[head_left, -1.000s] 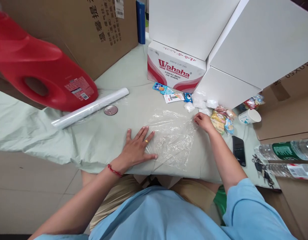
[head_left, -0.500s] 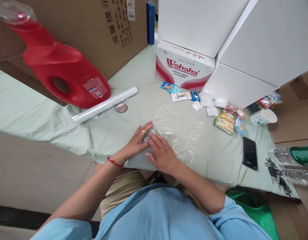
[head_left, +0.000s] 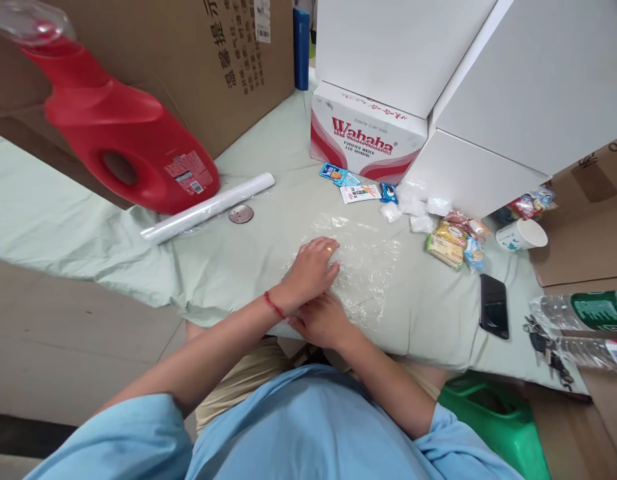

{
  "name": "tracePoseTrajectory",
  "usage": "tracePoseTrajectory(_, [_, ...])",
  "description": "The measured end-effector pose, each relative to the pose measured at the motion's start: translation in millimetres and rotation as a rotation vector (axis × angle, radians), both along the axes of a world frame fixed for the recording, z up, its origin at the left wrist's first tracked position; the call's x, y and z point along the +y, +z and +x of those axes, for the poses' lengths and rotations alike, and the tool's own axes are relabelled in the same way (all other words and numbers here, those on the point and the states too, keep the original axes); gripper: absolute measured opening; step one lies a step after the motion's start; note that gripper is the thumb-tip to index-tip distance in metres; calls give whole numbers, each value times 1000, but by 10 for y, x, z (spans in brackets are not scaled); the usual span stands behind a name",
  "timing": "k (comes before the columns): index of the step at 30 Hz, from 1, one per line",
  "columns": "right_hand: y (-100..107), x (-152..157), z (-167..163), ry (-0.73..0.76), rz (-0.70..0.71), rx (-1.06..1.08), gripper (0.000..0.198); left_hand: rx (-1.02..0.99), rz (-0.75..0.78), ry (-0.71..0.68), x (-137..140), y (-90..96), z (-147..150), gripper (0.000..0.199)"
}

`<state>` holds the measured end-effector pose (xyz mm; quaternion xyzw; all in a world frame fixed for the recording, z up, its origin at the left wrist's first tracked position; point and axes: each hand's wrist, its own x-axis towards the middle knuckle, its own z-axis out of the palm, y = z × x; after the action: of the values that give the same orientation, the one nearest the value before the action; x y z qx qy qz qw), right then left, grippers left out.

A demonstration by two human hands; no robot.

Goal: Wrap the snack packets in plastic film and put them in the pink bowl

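A sheet of thin, wrinkled clear plastic film (head_left: 365, 293) lies spread on the pale green cloth before me. My left hand (head_left: 314, 265), with a ring and a red string bracelet, rests palm down on the film, thumb apart from the slightly bent fingers. Just below it, nearer my body, is my right hand (head_left: 325, 321), also on the film. The left wrist and palm cover most of the right fingers. A roll of plastic film (head_left: 208, 208) lies to the left, with a round metallic disc (head_left: 241, 214) beside it.
A red jug (head_left: 133, 143) stands left against a cardboard box (head_left: 188, 60). Behind are a Wahaha carton (head_left: 365, 137) and white boxes. Snack packets (head_left: 445, 250), a paper cup (head_left: 521, 235), a phone (head_left: 495, 305), keys (head_left: 548, 350) and plastic bottles (head_left: 581, 311) sit to the right.
My left hand has moved right across the film and now crosses over the fingers of my right hand. The right hand has shifted slightly downward. The view has moved a little.
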<state>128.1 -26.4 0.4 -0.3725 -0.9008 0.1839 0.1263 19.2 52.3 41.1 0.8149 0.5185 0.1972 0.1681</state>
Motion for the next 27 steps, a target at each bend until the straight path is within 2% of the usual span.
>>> tracePoseTrajectory(3, [23, -24, 17, 1, -15, 26, 51, 143, -87, 32, 147, -192, -22, 53])
tracePoseTrajectory(7, [53, -169, 83, -1, -76, 81, 52, 247, -62, 70, 204, -350, -251, 60])
tracePoseTrajectory(9, [96, -256, 160, 52, -161, 114, 43, 270, -47, 61, 177, -378, -335, 62])
tracePoseTrajectory(11, [183, -300, 298, 187, -297, 189, 33, 281, -41, 51, 142, -389, -373, 63])
tracePoseTrajectory(13, [306, -249, 505, 290, -455, 298, 31, 284, -39, 52, 116, -390, -373, 65])
tracePoseTrajectory(14, [369, -174, 628, 277, -511, 352, 32, 283, -37, 54, 108, -389, -366, 66])
tracePoseTrajectory(15, [424, -62, 758, 214, -543, 397, 34, 281, -35, 54, 102, -387, -358, 66])
tracePoseTrajectory(17, [490, 273, 1006, -26, -506, 440, 34, 274, -32, 55, 98, -383, -344, 66])
tracePoseTrajectory(20, [470, 991, 1242, -349, -383, 381, 32, 262, -26, 58, 98, -387, -341, 65])
tracePoseTrajectory(22, [422, 1521, 1268, -514, -247, 285, 31, 254, -18, 63, 97, -399, -347, 63])
tracePoseTrajectory(24, [388, 2020, 1197, -595, -113, 167, 32, 249, -9, 66, 93, -411, -353, 63])
tracePoseTrajectory(27, [371, 2642, 982, -624, 56, -23, 35, 246, 2, 67, 82, -414, -358, 63])
